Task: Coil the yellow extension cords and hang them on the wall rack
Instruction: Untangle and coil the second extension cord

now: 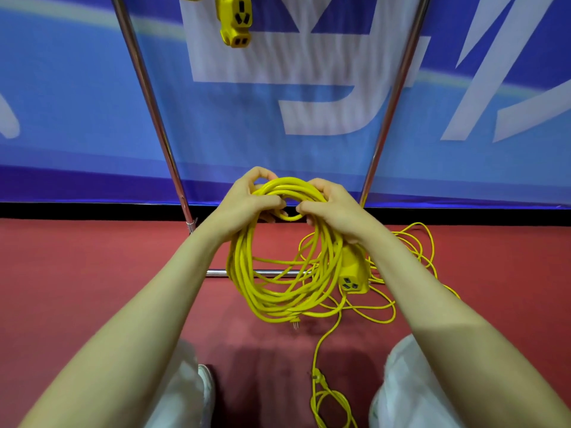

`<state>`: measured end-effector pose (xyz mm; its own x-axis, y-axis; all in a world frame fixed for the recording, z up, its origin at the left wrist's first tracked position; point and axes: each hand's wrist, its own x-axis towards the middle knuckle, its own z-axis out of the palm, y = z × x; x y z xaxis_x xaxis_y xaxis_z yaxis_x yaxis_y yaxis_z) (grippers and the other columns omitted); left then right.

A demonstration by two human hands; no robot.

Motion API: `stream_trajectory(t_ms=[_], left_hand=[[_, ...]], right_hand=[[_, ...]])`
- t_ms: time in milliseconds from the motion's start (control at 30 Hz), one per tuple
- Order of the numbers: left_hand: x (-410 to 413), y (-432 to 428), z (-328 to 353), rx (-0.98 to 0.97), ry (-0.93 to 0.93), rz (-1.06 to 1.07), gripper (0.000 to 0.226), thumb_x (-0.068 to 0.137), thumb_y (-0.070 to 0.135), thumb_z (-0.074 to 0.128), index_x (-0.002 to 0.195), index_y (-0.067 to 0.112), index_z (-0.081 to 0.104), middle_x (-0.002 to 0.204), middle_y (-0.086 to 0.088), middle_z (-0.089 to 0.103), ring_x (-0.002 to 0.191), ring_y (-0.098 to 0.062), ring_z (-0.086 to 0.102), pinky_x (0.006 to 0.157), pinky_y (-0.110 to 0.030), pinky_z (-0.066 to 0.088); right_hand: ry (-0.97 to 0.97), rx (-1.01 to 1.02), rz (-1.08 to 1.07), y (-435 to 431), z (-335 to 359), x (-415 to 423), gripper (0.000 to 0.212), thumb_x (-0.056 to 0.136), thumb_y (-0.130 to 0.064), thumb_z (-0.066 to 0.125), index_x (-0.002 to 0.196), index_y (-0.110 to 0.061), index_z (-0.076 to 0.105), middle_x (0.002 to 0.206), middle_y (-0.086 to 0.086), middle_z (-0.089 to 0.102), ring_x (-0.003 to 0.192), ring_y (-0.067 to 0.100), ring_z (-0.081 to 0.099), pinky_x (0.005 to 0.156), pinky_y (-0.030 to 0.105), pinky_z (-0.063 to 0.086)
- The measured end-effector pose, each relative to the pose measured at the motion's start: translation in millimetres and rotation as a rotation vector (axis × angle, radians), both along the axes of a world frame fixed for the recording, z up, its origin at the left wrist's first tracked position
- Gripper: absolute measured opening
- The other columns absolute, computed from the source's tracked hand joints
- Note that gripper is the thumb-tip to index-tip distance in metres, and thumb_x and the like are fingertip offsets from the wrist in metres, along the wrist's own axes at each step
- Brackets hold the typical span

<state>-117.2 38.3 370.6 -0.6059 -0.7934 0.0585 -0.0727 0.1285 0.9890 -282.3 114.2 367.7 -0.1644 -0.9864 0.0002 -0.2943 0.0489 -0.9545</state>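
Note:
A coiled yellow extension cord (pixel 272 291) hangs in several loops from both my hands, above the red floor. My left hand (pixel 244 199) grips the top left of the coil and my right hand (pixel 333 208) grips the top right. The coil's yellow socket block (pixel 353 278) dangles below my right wrist, and its metal plug (pixel 296 323) sticks out at the bottom of the loops. Another yellow cord (pixel 414 242) lies loose and tangled on the floor to the right and trails toward my feet. A second socket block (pixel 235 20) hangs from above at the top of the view.
A metal rack frame stands against a blue banner wall (pixel 92 103), with a left pole (pixel 148 97), a right pole (pixel 392 97) and a low crossbar (pixel 216 272). The floor (pixel 92 273) is red carpet. My white trouser legs and a shoe (pixel 207 384) show at the bottom.

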Motion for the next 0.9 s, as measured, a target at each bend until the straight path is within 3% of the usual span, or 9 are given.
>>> stream_trajectory(t_ms=[100, 200, 367, 500, 567, 633, 700, 767, 900], left_hand=[[-1.7, -1.8, -1.8, -0.124, -0.065, 0.038, 0.036, 0.059, 0.012, 0.070, 0.090, 0.021, 0.055, 0.069, -0.003, 0.064, 0.062, -0.017, 0.059, 0.069, -0.034, 0.054], [-3.1, -3.8, -8.8, -0.242, -0.187, 0.119, 0.033, 0.050, 0.028, 0.069, 0.082, 0.027, 0.058, 0.074, -0.011, 0.067, 0.069, -0.028, 0.059, 0.080, -0.046, 0.051], [-6.5, -2.1, -15.9, -0.298, -0.219, 0.190, 0.031, 0.068, 0.030, 0.080, 0.091, 0.025, 0.061, 0.082, -0.004, 0.068, 0.069, -0.011, 0.053, 0.073, -0.033, 0.047], [-3.7, -2.6, -22.8, -0.244, -0.276, 0.079, 0.062, 0.060, 0.053, 0.084, 0.110, 0.026, 0.057, 0.096, 0.006, 0.068, 0.087, -0.008, 0.060, 0.086, -0.033, 0.047], [-5.9, 1.5, -24.1, -0.354, -0.306, 0.017, 0.086, 0.057, 0.050, 0.088, 0.130, 0.028, 0.048, 0.121, 0.007, 0.061, 0.110, -0.006, 0.055, 0.097, -0.029, 0.043], [-7.3, 6.4, -20.6, -0.514, -0.314, -0.020, 0.097, 0.058, 0.044, 0.088, 0.141, 0.025, 0.040, 0.133, 0.006, 0.053, 0.121, -0.006, 0.048, 0.102, -0.026, 0.037], [-9.4, 9.9, -16.8, -0.597, -0.358, -0.098, 0.092, 0.060, 0.042, 0.088, 0.139, 0.024, 0.043, 0.125, 0.006, 0.060, 0.114, -0.009, 0.055, 0.098, -0.028, 0.042], [-12.3, 11.7, -19.0, -0.631, -0.490, -0.175, 0.082, 0.064, 0.040, 0.087, 0.132, 0.023, 0.044, 0.104, 0.005, 0.066, 0.093, -0.014, 0.062, 0.084, -0.032, 0.048], [-16.5, 15.2, -24.8, -0.408, -0.560, -0.247, 0.061, 0.073, 0.020, 0.082, 0.119, 0.013, 0.043, 0.086, 0.002, 0.063, 0.066, -0.008, 0.056, 0.065, -0.024, 0.042]], right_hand=[[0.031, -0.042, -0.007, 1.4, 0.8, -0.4, 0.019, 0.081, -0.004, 0.065, 0.087, -0.020, 0.058, 0.063, -0.002, 0.056, 0.052, 0.011, 0.055, 0.051, 0.024, 0.042], [0.054, -0.066, -0.023, 1.8, 0.7, 0.0, 0.020, 0.080, -0.004, 0.065, 0.087, -0.022, 0.059, 0.065, -0.002, 0.058, 0.053, 0.011, 0.056, 0.055, 0.026, 0.045], [0.062, -0.061, -0.058, 4.8, 2.7, -4.1, 0.019, 0.081, -0.004, 0.065, 0.087, -0.022, 0.061, 0.066, -0.001, 0.059, 0.052, 0.009, 0.055, 0.054, 0.022, 0.046], [0.038, -0.017, -0.118, 5.6, 2.0, -11.0, 0.015, 0.079, -0.002, 0.064, 0.088, -0.014, 0.063, 0.060, -0.002, 0.057, 0.049, 0.010, 0.053, 0.050, 0.021, 0.043], [0.056, 0.020, -0.092, 5.9, 0.8, -15.0, 0.016, 0.077, -0.002, 0.066, 0.087, -0.013, 0.065, 0.060, -0.001, 0.057, 0.049, 0.009, 0.053, 0.050, 0.021, 0.043], [0.143, 0.037, -0.025, 7.3, 0.9, -16.7, 0.016, 0.074, -0.003, 0.068, 0.086, -0.013, 0.066, 0.063, 0.001, 0.059, 0.053, 0.009, 0.053, 0.054, 0.023, 0.043], [0.272, 0.050, 0.087, 10.3, 1.0, -15.7, 0.017, 0.072, -0.003, 0.071, 0.087, -0.010, 0.067, 0.062, 0.000, 0.059, 0.054, 0.008, 0.051, 0.054, 0.022, 0.041], [0.388, 0.092, 0.190, 12.8, -1.2, -12.6, 0.020, 0.069, -0.005, 0.074, 0.087, -0.009, 0.067, 0.058, -0.003, 0.058, 0.047, 0.004, 0.049, 0.049, 0.017, 0.037], [0.419, 0.149, 0.213, 13.8, -8.9, -12.1, 0.033, 0.069, -0.008, 0.077, 0.096, -0.013, 0.059, 0.071, -0.001, 0.065, 0.050, 0.002, 0.053, 0.050, 0.018, 0.041]])
